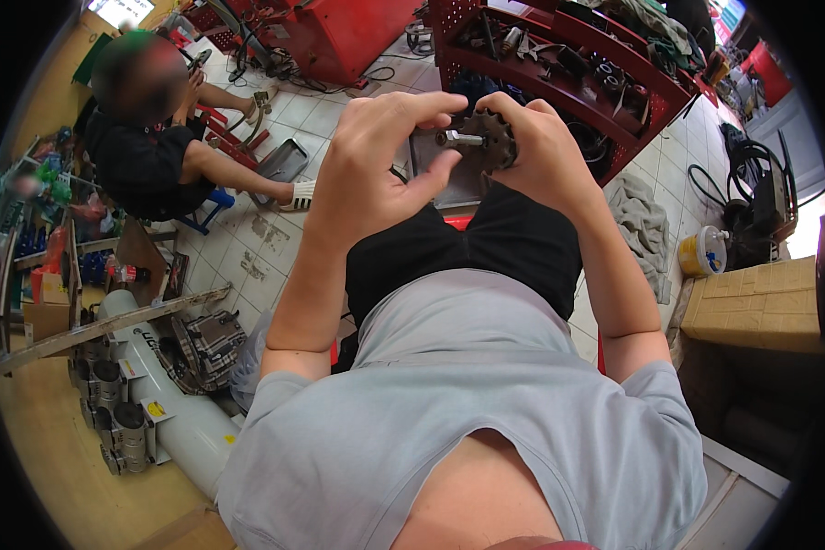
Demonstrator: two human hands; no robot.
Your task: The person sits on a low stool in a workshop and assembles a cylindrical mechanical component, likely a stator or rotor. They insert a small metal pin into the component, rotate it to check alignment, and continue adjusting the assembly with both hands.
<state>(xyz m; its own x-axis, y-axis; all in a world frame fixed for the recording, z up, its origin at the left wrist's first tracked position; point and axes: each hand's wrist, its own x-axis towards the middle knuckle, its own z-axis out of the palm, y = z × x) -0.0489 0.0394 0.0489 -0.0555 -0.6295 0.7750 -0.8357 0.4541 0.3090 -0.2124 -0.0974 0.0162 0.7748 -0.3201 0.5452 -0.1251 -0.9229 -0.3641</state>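
Note:
My right hand (552, 158) grips a dark toothed sprocket (499, 145) by its rim, the thumb along the near-left side. From the sprocket's middle a short shiny shaft (463, 138) sticks out toward my left hand (362, 160). That hand is held open, thumb and fingers curved apart around the shaft's free end; I see no contact with it. Below the two hands, a grey metal tray (424, 154) shows in part between my fingers and my legs.
Ahead on the right stands a red tool cart (628, 145) loaded with tools and parts. Another person (133, 147) sits at the far left by a black tray (284, 160). A grey cloth (639, 229), a white bucket (703, 252) and a cardboard box (752, 307) lie to the right.

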